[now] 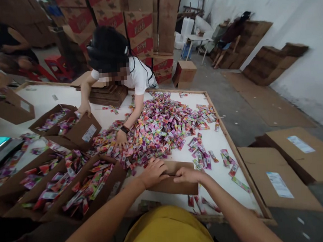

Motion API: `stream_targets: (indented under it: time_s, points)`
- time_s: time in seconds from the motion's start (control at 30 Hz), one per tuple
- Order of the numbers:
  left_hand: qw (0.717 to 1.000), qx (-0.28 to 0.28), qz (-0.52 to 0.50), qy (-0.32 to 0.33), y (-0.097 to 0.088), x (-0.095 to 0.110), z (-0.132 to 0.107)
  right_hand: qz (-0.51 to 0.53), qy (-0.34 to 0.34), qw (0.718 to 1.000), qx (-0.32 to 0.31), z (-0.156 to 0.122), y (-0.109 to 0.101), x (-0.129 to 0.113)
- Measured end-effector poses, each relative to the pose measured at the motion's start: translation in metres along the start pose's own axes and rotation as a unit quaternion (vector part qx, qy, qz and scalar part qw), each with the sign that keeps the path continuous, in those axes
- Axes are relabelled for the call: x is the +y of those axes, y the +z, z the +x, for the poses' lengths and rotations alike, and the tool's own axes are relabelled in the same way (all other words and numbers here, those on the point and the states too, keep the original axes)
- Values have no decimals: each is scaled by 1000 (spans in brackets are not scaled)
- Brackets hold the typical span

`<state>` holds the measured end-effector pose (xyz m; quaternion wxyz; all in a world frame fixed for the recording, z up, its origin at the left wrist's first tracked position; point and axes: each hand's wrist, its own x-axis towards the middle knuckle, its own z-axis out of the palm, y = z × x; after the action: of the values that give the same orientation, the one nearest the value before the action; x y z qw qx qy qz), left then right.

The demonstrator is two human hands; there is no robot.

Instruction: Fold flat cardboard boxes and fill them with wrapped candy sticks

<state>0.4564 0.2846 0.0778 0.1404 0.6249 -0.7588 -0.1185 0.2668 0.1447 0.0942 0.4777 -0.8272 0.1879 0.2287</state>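
White table (224,185) showing wooden rim (235,148), heap of bright packets (157,125) spreading mid-table, loose packets (233,169) straggling right, filled cartons (120,175) crowding left, flattened cardboard (109,96) lying stacked far side.

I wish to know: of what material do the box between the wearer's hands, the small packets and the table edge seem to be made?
Box: cardboard, matt, judging by its plain brown, flat walls.
Packets: probably plastic film, perhaps foil; bright print and pale glints suggest gloss.
Table edge: likely bare wood, a dull tan strip; grain is too blurred to confirm.
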Motion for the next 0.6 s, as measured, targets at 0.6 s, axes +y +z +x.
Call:
stream_targets:
  time_s: [0.6]
  points:
    - [998, 2, -8, -70, 17, 31, 3, -202, -33, 917, 343, 26, 63, 12]
